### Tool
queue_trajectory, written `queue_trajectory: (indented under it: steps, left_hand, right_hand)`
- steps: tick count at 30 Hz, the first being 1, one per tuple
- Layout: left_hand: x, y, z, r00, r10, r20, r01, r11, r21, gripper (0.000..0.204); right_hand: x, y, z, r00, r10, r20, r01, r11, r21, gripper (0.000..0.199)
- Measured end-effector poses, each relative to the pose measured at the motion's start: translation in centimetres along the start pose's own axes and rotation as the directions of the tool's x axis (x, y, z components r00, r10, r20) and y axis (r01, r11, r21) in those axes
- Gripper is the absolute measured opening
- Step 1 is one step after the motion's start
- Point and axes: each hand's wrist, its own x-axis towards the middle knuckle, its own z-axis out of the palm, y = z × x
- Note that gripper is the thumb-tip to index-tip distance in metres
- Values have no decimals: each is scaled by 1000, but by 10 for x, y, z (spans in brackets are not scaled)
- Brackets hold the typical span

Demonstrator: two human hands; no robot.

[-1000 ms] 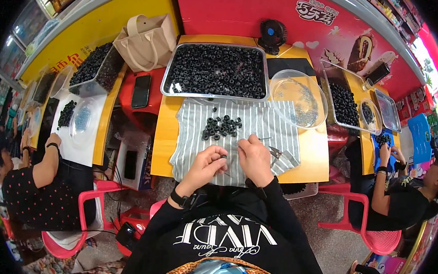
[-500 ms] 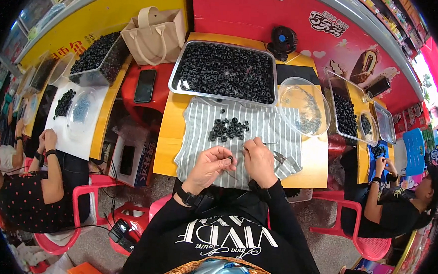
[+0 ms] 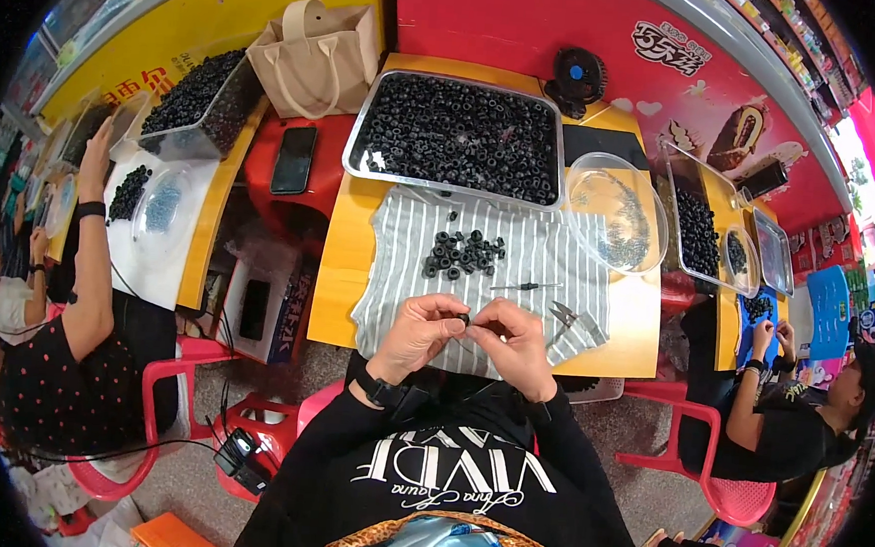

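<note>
Just above the near edge of the striped cloth, my left hand pinches a small black ring between thumb and fingers. My right hand meets it there, its thumb and fingertips closed against the ring's right side. What exactly lies between the right fingertips is mostly hidden. Beyond my hands is a loose pile of small black rings. A thin tool with a black handle and a metal shaft lies on the cloth, and small snips rest to the right of it.
A large clear tray of black rings stands behind the cloth. Right of it is a round clear dish with small bits. A black fan, a beige bag and a phone lie farther off. Co-workers sit on both sides.
My right hand has let go of the thin tool, now lying on the cloth, and moved left to the ring in my left hand. The left co-worker's arm now reaches forward.
</note>
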Motion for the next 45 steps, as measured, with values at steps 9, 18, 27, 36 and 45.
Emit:
queue_trajectory:
  steps: [9,18,27,36,45]
  left_hand:
    - [-2,5,5,1000,-19,20,19,1000,13,18]
    - [-2,11,9,993,-111,27,108,990,96,23]
    - [0,6,1,988,-118,102,120,993,-14,26]
    - [0,7,0,995,-63,83,64,998,-20,22]
    - [1,8,4,994,-75,86,74,997,9,22]
  right_hand:
    - [0,5,5,985,-160,-59,150,979,-140,13]
    - [4,4,5,978,-207,-38,194,958,-211,15]
    - [6,6,-16,995,89,-44,-88,996,20,8]
    - [-20,14,-49,993,-2,-115,-63,826,-560,16]
    - [-27,18,-27,990,-113,-88,32,772,-634,12]
